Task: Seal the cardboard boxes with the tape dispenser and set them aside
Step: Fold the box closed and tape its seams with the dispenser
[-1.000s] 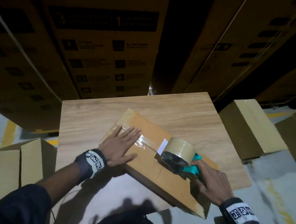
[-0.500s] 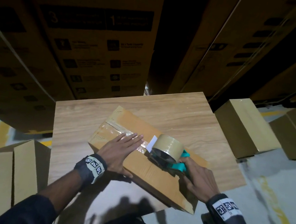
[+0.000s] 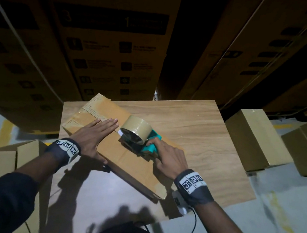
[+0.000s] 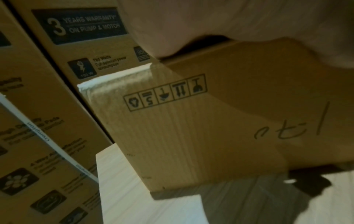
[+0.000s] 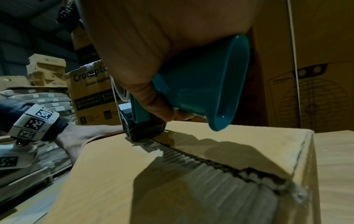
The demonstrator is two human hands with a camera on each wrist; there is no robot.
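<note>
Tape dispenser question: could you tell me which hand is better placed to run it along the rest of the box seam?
The right hand, probably: it already grips the tape dispenser on the box seam, while the left hand lies flat, steadying the box.

A box (image 3: 123, 157) lies slantwise on the table (image 3: 205, 135), reaching from the far left corner toward the near edge. A tape dispenser (image 3: 138, 136) sits on its top, between the left hand (image 3: 95, 136) and right hand (image 3: 168, 157).
</note>
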